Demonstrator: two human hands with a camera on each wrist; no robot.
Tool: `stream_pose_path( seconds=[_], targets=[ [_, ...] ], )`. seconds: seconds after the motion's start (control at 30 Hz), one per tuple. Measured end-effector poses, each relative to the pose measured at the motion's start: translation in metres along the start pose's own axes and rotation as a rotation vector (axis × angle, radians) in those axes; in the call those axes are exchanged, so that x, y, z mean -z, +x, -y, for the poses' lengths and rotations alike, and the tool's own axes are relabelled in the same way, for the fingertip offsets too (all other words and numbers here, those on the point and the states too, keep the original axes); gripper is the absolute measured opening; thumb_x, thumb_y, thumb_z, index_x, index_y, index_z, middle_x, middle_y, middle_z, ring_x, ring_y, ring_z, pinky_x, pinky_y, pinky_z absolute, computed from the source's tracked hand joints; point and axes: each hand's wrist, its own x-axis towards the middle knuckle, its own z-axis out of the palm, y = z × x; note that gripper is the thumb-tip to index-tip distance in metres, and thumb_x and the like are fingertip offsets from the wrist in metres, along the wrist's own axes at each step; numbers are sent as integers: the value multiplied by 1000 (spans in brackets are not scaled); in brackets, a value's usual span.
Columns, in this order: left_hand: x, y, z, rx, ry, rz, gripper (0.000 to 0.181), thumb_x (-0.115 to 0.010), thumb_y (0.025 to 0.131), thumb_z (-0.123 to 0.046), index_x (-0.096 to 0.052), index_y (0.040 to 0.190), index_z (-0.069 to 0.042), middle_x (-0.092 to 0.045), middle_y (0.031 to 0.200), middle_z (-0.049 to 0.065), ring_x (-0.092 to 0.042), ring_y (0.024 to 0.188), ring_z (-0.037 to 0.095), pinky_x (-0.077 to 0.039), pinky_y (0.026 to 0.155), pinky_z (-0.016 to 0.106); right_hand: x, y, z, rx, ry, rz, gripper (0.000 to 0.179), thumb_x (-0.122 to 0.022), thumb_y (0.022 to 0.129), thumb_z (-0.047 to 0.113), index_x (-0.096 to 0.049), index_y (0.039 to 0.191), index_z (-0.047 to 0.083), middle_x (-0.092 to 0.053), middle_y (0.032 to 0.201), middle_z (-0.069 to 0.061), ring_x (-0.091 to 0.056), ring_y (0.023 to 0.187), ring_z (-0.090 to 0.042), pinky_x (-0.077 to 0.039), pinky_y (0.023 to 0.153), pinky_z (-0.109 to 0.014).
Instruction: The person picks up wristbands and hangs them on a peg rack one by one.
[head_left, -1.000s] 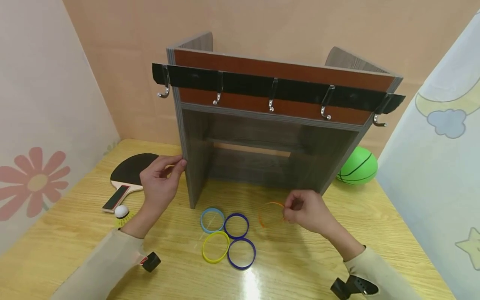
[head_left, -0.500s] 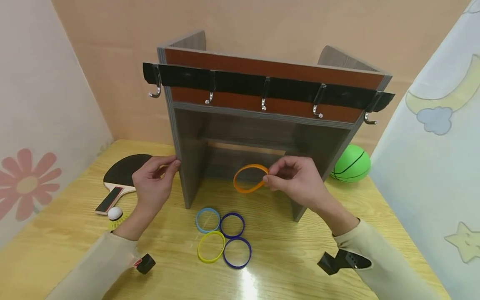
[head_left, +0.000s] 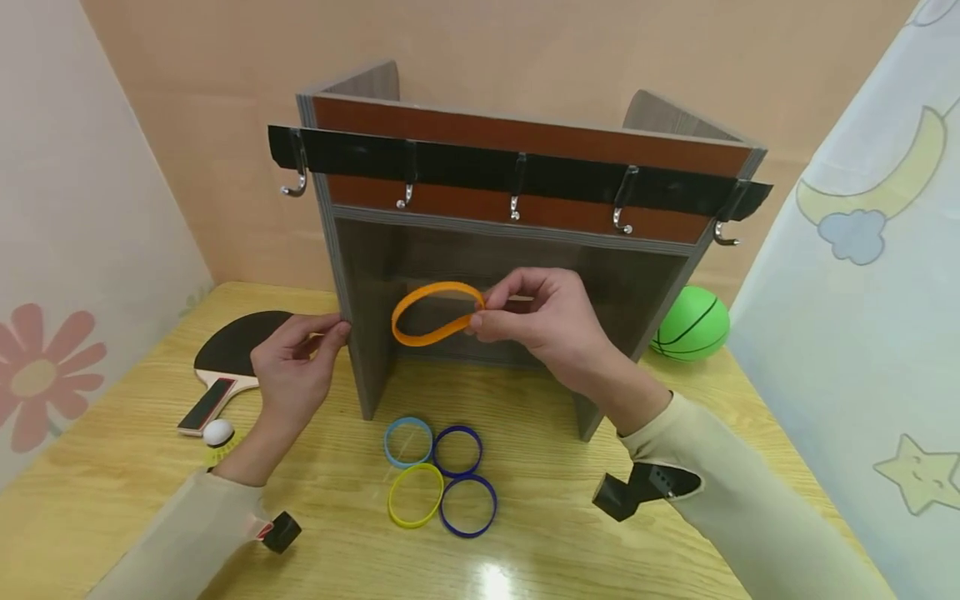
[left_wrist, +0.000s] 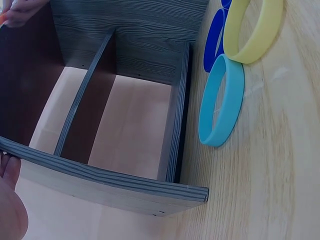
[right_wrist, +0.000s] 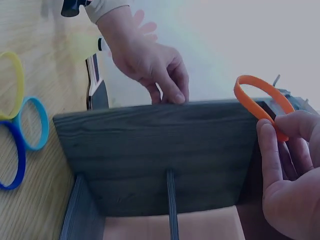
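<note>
My right hand (head_left: 543, 321) pinches an orange silicone wristband (head_left: 405, 321) between thumb and fingers, in front of the grey wooden rack (head_left: 495, 221) and below its hooks. The band is lifted off the table and tilted. My left hand (head_left: 292, 358) holds the front edge of the rack's left side panel (head_left: 360, 333) with thumb and fingertips; the left wrist view shows only part of that hand. On the table in front of the rack lie a light blue wristband (head_left: 387, 450), a yellow wristband (head_left: 392, 508) and two dark blue wristbands (head_left: 495, 504).
A black strip (head_left: 457, 171) with several metal hooks (head_left: 622, 221) crosses the rack's top front; the hooks hold nothing. Left of the rack lie a table tennis bat (head_left: 232, 346) and a shuttlecock (head_left: 219, 437). A green ball (head_left: 693, 325) sits at the right.
My right hand has raised the orange wristband from near the tabletop and carried it up and to the left. My left hand stays at the side panel. The head view has shifted slightly.
</note>
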Motion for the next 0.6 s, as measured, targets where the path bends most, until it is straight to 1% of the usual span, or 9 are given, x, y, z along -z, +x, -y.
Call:
stream_pose_path(
  seconds=[0.2,0.3,0.47,0.6],
  targets=[
    [1,0,2,-7,-19,6,10,-65,74,24,-66,82,19,-62,76,27,-64,69,8,-55,68,20,-19,12,9,10,71,43,13,-69,76,-13,-62,76,-1,-67,81,-19,-68,75,-30,-56,75,-45],
    [0,1,2,-10,-19,14,10,-65,74,24,-65,82,19,-62,76,27,-64,69,8,-55,68,20,-30,17,14,25,129,51,14,-68,77,-13,-62,76,0,-67,79,-19,-68,75,-29,-55,76,-45],
    [0,2,1,-13,15,16,10,-66,74,24,-66,82,18,-62,75,27,-64,70,7,-54,69,18,-52,27,20,15,252,32,15,-66,79,-15,-63,76,0,-67,79,-17,-68,75,-27,-54,80,-45],
    [0,2,1,-28,34,16,11,-66,72,25,-66,81,18,-62,74,27,-63,69,6,-54,69,17,-65,33,23,-5,313,0,12,-65,81,-14,-62,79,-3,-67,83,-17,-68,75,-24,-54,81,-43]
  ],
)
